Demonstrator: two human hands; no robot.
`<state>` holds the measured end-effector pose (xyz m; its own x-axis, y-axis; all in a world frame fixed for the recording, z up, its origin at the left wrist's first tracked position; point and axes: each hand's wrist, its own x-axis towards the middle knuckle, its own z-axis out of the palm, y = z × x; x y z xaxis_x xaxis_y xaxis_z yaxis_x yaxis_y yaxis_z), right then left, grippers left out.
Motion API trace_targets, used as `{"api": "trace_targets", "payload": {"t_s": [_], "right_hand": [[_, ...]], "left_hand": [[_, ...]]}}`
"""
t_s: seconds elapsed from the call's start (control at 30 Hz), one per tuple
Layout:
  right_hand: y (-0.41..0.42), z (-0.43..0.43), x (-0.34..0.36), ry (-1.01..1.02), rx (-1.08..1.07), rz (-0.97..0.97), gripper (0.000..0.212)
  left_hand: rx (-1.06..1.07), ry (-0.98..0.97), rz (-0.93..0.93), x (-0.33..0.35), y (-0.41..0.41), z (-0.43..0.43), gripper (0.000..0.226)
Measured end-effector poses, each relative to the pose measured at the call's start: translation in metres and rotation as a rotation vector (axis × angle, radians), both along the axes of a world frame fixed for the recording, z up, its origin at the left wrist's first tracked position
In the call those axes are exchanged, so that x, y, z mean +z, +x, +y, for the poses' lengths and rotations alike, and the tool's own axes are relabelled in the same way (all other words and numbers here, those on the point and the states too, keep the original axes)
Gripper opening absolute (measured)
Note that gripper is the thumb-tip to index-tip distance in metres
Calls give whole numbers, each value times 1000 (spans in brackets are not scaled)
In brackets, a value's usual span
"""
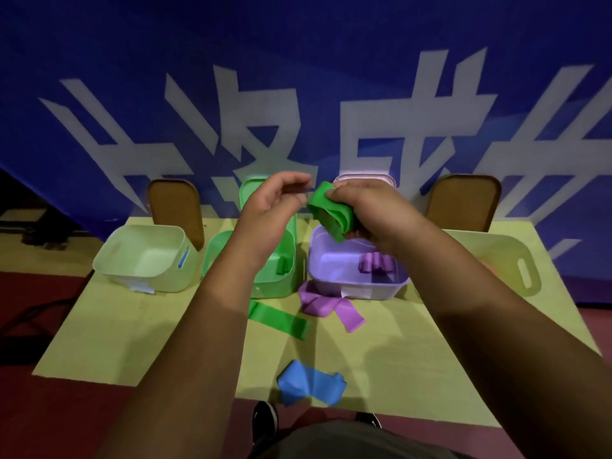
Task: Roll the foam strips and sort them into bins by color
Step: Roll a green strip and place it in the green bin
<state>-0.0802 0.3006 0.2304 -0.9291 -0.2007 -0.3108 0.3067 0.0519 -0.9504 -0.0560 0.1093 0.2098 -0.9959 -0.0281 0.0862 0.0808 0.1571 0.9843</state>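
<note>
Head view: over the table (99,326), above the gap between the green bin (215,250) and the purple bin (318,260), held a green strip (331,210) in loose, uneven coils; gripped it with the right hand (367,210), fingers (341,190) curled round the bundle; had the left hand (275,203) close to its upper end, fingers bent, but could not tell whether pinching the strip or merely beside it.

Judged the main risk to be unrolling: slack layers, springy foam, only one sure hold; likely to fan open if that grip eased; judged next a wrong drop: hung nearer the purple bin's rim than the green one's floor, so a slip could have landed it among the purple rolls (377,262); lesser still, a crooked roll springing open beside the green roll (282,265) lying in the green bin.

Around: blue banner (298,61) with white characters behind; two brown chairs (175,207) at the far edge; a pale bin (149,279) far left and a yellowish bin (506,256) far right, well apart from the hands; lids (250,190) propped behind the middle bins; a flat green strip (281,321) just before the green bin; a crumpled purple strip (328,306) against the purple bin's front; a blue strip (311,385) near the front edge; saw nothing barring the green bin but the left forearm (238,260) crossing above it.
</note>
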Motion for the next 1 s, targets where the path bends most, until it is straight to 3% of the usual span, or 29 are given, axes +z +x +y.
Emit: {"api": "trace_targets", "payload": {"t_s": [0.13,0.23,0.4,0.57,0.7,0.87,1.0], "right_hand": [[-2,4,22,-38,-128,-86,14],[-1,10,36,-154,-188,-138,12],[1,21,50,-161,-211,-125,16],[9,28,60,-198,-175,-131,35],[18,37,71,252,-51,-73,60],[20,41,64,443,-170,190,28],[22,41,64,287,-202,320,15]], "left_hand": [[-180,-198,200,29,7,11,46],[-234,-346,280,40,5,22,44],[-191,-322,324,49,-1,32,28],[-127,-194,221,56,-7,41,22],[23,-70,186,60,-10,50,18],[102,34,45,59,-10,59,11],[107,44,14,56,-7,61,10]]}}
